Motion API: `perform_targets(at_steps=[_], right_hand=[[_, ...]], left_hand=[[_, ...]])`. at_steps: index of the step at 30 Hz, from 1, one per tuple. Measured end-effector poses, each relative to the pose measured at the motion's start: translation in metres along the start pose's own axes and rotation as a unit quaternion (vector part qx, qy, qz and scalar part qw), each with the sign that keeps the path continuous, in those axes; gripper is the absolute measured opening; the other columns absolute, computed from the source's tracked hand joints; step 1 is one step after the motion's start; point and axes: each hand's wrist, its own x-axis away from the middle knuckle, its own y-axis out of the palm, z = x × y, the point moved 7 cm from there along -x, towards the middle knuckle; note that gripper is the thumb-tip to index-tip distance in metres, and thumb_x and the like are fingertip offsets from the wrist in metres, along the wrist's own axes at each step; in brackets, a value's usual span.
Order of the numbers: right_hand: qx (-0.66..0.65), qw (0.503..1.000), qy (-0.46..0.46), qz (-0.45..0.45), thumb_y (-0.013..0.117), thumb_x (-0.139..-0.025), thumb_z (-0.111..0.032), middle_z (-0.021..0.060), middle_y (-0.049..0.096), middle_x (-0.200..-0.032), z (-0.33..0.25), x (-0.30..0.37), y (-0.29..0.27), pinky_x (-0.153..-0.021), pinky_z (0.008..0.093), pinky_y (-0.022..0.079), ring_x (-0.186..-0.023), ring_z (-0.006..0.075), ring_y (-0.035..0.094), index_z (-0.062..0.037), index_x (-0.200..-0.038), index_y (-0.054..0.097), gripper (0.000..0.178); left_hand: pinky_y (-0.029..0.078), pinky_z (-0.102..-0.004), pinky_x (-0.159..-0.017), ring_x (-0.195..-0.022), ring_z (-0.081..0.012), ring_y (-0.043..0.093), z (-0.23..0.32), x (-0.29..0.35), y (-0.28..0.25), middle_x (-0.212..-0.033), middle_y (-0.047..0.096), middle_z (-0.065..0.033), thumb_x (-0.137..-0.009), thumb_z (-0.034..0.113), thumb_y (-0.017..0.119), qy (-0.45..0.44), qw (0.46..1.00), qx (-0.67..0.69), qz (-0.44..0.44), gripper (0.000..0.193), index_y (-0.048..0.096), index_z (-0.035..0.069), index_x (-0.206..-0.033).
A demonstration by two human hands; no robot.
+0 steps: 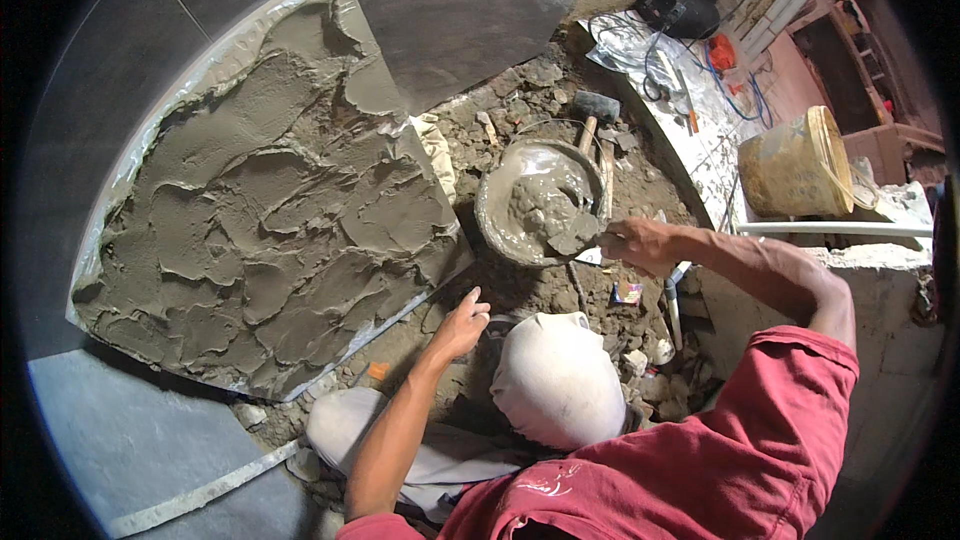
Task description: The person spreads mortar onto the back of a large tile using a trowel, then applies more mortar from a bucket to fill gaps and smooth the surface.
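Note:
My right hand (pixel 641 246) is closed round the handle of a trowel at the right rim of a bucket (pixel 484 208). The trowel's mortar-coated blade (pixel 577 235) rests in the wet grey mortar (pixel 540 202) inside. Between the bucket and my knees, my left hand (pixel 463 324) hovers with its index finger stretched out and the other fingers loosely bent, holding nothing. To its left lies a large tile (pixel 84 275), its upper face thickly spread with rough, ridged mortar (pixel 270 210). My right fingers partly hide the trowel's handle.
Behind the bucket lies a mallet (pixel 597 108) on rubble (pixel 535 80). Dark floor tiles (pixel 450 15) extend at the back. A stained yellowish bucket (pixel 790 168) stands at right, near a white pipe (pixel 840 229) and a silvery sheet (pixel 628 48) with cables. My knees (pixel 558 380) are close in front.

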Motion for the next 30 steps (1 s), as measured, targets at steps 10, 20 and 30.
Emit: perform_targets(at_steps=[10,20,30], right_hand=[[-0.378,0.826,0.388,0.156,0.052,-0.092,-0.039,0.0150,0.057,-0.082,-0.002,0.034,0.062,-0.059,0.0390,0.046,-0.064,0.0211,0.056,-0.0011,-0.123,0.039,0.050],[-0.466,0.751,0.336,0.325,0.059,-0.088,-0.021,0.0001,0.052,-0.071,-0.012,0.028,0.084,-0.047,0.0268,0.037,-0.056,0.0081,0.046,0.0001,-0.117,0.048,0.038],[-0.281,0.899,0.244,0.230,0.070,-0.071,-0.007,0.0073,0.056,-0.071,-0.089,-0.045,-0.061,-0.056,0.0334,0.044,-0.063,0.0173,0.054,-0.0031,-0.113,0.049,0.048]], left_hand=[[0.040,-0.0361,-0.097,-0.113,-0.0307,0.054,-0.027,0.018,-0.011,-0.126,0.054,-0.0184,-0.089,0.016,0.045,0.000,0.999,-0.041,0.009,0.059,0.025,0.001,-0.142],[0.040,-0.0411,-0.097,-0.117,-0.0358,0.050,-0.025,0.027,-0.025,-0.129,0.052,-0.0192,-0.088,0.018,0.046,0.029,0.991,-0.129,0.012,0.059,0.026,0.005,-0.142],[0.045,-0.0496,-0.085,-0.101,-0.0429,0.056,-0.038,0.028,-0.028,-0.107,0.059,-0.0271,-0.082,0.011,0.042,0.123,0.965,-0.208,0.102,0.045,0.046,0.001,-0.126]])
